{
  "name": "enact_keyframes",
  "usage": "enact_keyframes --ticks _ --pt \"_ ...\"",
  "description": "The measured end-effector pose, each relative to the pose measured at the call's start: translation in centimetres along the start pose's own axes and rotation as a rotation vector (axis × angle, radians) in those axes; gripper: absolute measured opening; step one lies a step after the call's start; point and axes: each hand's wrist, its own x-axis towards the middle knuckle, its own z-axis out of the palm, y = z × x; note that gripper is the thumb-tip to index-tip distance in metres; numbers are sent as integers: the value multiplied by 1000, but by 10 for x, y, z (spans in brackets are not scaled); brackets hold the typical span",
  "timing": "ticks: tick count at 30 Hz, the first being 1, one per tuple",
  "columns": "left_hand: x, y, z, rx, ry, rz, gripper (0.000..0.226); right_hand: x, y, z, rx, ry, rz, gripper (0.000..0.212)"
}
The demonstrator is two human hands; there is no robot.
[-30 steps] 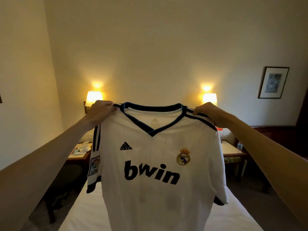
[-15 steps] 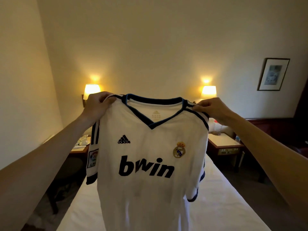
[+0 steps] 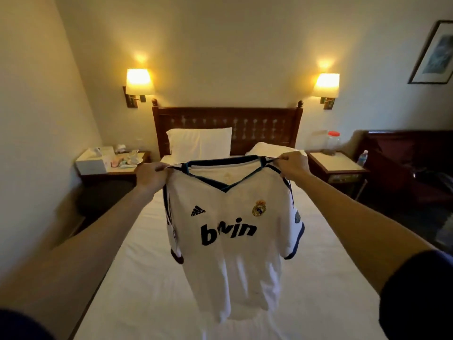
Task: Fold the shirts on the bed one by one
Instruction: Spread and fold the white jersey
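A white football shirt [image 3: 232, 241] with dark navy trim is held up in the air above a bed [image 3: 137, 278], its front turned toward the viewer. Its left shoulder seam is pinched by the left hand [image 3: 150, 176], whose fingers are curled around the fabric. Its right shoulder seam is gripped in the same way by the right hand [image 3: 294, 165], held slightly higher and farther away. The shirt hangs down between both outstretched arms, with its lower hem close over the white sheet near the foot of the bed; whether the hem touches the sheet cannot be told. The short sleeves droop on either side.

At the far end of the bed, a white pillow [image 3: 199, 144] is propped against a dark wooden headboard [image 3: 257, 123]. Two lit wall lamps are mounted on the far wall, a left lamp [image 3: 138, 81] and a right lamp [image 3: 327, 85]. To the left of the bed, a small bedside counter [image 3: 122, 169] carries a white box [image 3: 94, 160] and some cups. To the right, another bedside counter [image 3: 337, 165] carries a clear jar with a red lid [image 3: 333, 141]. A framed picture [image 3: 435, 55] is seen on the right wall.
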Motion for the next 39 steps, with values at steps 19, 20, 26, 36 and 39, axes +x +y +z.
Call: enact_keyframes --ticks 19,20,26,36,39 --pt "-131 -23 33 -13 -47 291 11 69 23 144 426 -516 108 28" --pt "-145 -32 64 4 -91 264 9 72 51 149 358 -528 111 29" --pt "-234 -94 274 157 -290 153 10 81 265 196 28 -612 189 39" --pt "-359 -246 531 101 -966 -47 37 -38 600 242 -517 -469 83 56" --pt "-363 -307 517 276 -730 49 27 -136 632 243 -477 -440 -105 52"
